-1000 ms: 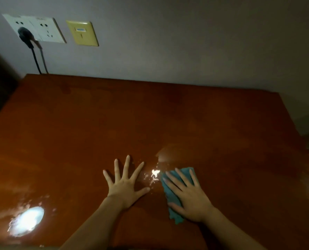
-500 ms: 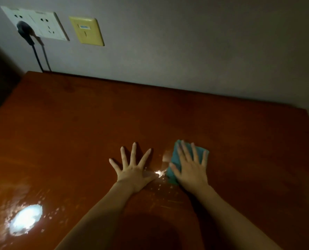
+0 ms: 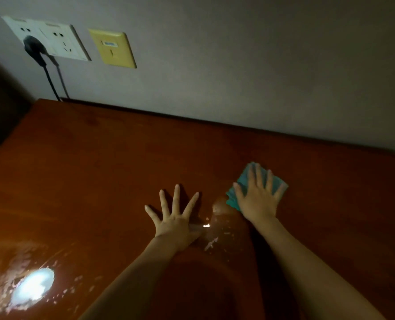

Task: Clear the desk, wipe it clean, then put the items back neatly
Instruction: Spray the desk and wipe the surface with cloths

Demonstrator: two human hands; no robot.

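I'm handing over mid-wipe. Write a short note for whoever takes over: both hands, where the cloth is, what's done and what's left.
Left hand: flat on the desk, fingers spread, holding nothing.
Right hand: flat on the teal cloth, pressing it to the desk right of centre, short of the back edge.
Done: no items show on the desk; a wet streak lies just behind the cloth, between the arms, and wet glare shows at the near left.
Left: the far and right parts of the desk look dry, so probably wipe those next, then bring the items back. The items are out of view.
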